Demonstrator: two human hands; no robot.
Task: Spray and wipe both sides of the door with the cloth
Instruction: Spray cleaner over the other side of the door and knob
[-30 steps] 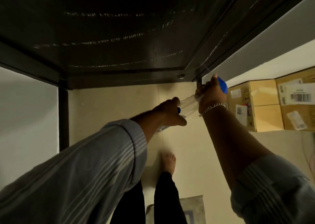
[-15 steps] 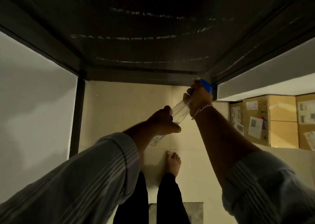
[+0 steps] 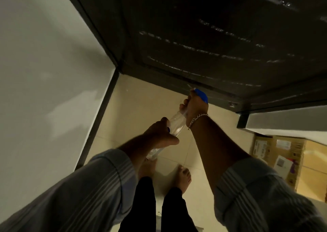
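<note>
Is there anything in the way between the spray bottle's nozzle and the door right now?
Nothing visible. The right hand holds the spray bottle at its blue head, aimed at the dark door, with only open air between. The left hand grips the bottle's body, behind the nozzle.

Grey striped sleeves [image 3: 99, 184], wrist chain [image 3: 197, 119]
</note>
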